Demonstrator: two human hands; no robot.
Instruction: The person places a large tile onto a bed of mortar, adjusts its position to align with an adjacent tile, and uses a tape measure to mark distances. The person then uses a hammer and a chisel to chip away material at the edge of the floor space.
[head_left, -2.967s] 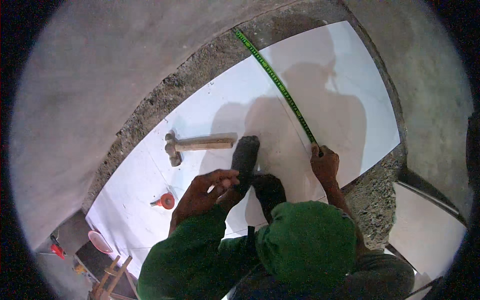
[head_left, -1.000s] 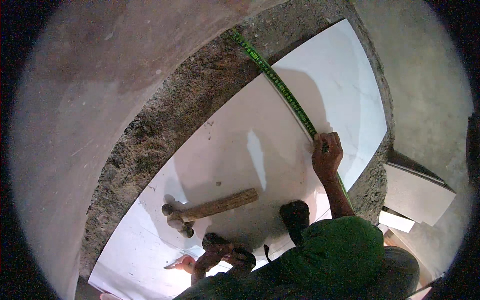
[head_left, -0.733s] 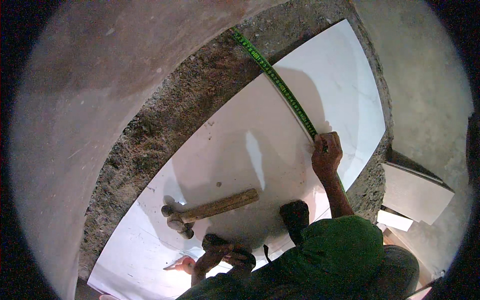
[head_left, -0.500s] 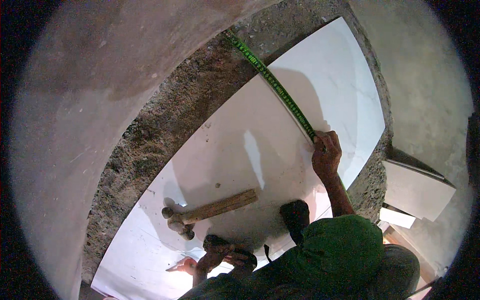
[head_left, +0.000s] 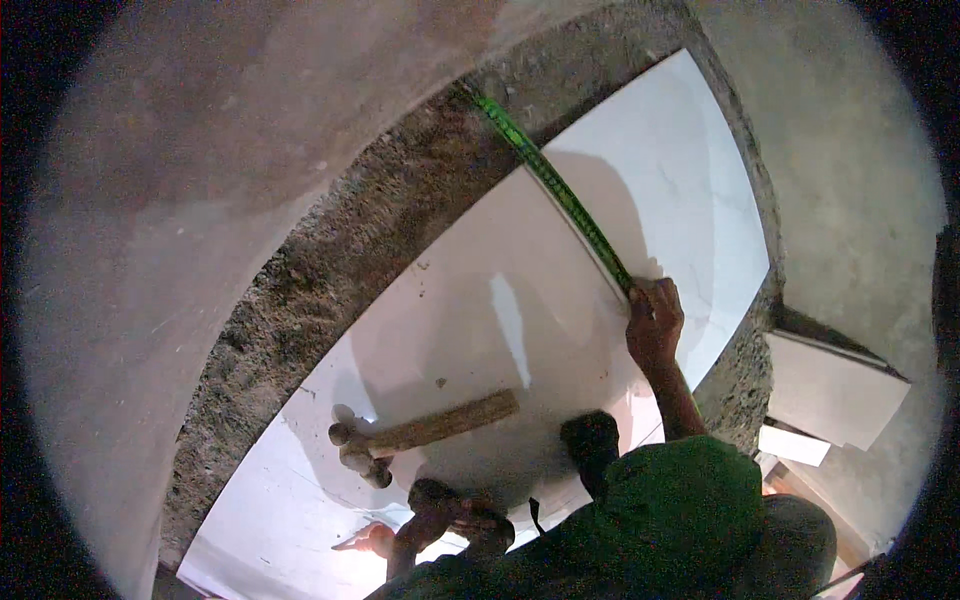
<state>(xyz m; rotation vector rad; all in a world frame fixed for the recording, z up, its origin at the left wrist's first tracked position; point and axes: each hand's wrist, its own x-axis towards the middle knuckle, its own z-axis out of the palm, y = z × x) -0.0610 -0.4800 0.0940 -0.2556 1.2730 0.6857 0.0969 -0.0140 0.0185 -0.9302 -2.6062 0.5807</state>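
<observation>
My right hand is closed on the green blade of a tape measure, above the large white tile. The blade runs from the far wall's base, over the rough strip, to my fingers; its case is not visible. My left hand is low in the picture beside a dark shoe, its fingers in shadow and hard to make out. Just left of it is a brightly lit orange, pointed shape that I cannot identify. A hammer with a wooden handle lies on the tile, ahead of my left hand.
A rough strip of grey mortar or earth separates the tile from the plastered wall. At right, white tile pieces lie on the concrete floor. My dark shoe stands on the tile.
The view has shifted slightly, so the tile and hammer appear a little lower. My right hand still grips the tape blade.
</observation>
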